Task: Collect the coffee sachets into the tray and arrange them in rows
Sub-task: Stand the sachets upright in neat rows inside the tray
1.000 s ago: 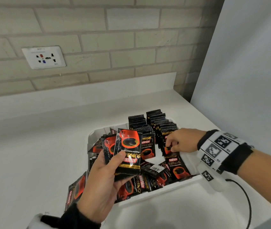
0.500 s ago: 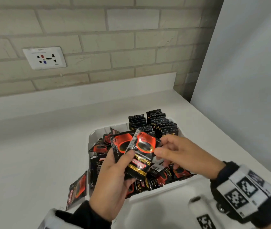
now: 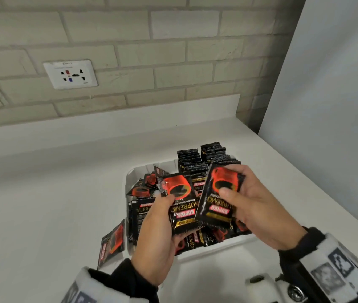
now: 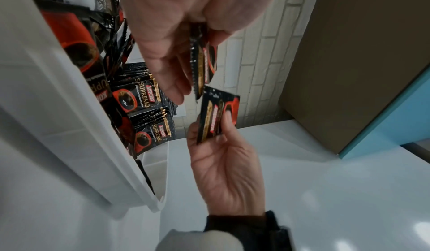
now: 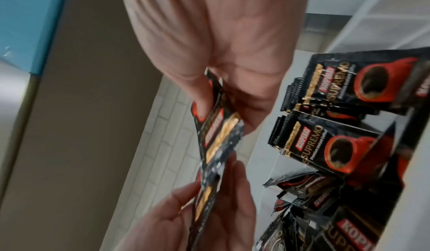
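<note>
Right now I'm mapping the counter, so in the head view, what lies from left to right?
Wall socket → sachet outside the tray → left hand holding sachets → right hand pinching one sachet → grey panel.

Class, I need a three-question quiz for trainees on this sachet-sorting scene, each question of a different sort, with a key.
1. True or false: the right hand pinches a single sachet.
2. Multiple choice: where do the neat upright rows of sachets stand in the tray?
A. near edge
B. far right part
C. outside it
3. Fill in: one stray sachet lies outside the tray, on the ____ side of it.

Key
1. True. The left hand holds its own sachets in a separate grip.
2. B
3. left
</note>
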A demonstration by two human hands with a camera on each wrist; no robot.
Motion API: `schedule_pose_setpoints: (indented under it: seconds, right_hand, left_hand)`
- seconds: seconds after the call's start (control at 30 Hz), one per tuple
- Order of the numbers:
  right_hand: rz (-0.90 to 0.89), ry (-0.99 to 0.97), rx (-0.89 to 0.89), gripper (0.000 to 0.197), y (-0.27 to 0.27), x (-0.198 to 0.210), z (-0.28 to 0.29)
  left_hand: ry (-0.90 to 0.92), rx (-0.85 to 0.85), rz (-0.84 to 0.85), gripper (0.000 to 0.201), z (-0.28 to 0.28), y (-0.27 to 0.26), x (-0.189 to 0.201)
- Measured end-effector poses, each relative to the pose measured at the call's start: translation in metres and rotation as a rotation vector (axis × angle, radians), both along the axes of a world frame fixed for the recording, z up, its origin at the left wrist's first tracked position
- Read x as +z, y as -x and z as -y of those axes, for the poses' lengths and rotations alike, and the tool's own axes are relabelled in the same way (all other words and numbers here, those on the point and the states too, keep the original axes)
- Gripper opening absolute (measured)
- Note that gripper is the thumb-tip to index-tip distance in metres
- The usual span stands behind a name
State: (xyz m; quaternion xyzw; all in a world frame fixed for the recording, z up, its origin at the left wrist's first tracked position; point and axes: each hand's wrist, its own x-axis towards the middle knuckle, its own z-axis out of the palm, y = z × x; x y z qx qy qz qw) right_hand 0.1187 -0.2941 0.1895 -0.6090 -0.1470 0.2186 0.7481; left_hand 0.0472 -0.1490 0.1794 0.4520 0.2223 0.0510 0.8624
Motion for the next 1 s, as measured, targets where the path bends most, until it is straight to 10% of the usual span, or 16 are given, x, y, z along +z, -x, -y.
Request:
schedule_pose_setpoints:
  seconds: [0.23, 0.33, 0.47, 0.77, 1.0]
  right_hand:
    - [0.239, 0.23, -0.051, 0.043, 0.007, 0.004, -0.021]
    - [0.231, 0.22, -0.087, 0.043, 0.01, 0.001, -0.026]
    - [0.211, 0.231, -0.059, 0.04, 0.012, 0.0, -0.023]
    - [0.052, -0.085, -0.048, 0.023, -0.006, 0.019, 0.006]
    - [0.552, 0.551, -0.115, 0.023, -0.054, 0.049, 0.056]
  left_hand:
    - [-0.198, -0.076, -0.003, 0.024, 0.003, 0.005, 0.001]
    - [-0.258, -0.158, 0.056, 0.064, 0.001, 0.008, -0.005]
    - [-0.342, -0.123, 0.194, 0.032, 0.002, 0.004, 0.0]
    - [-0.289, -0.121, 0.278, 0.038, 0.015, -0.022, 0.014]
    - [-0.868, -0.549, 0.129, 0.024, 0.019, -0.034, 0.012]
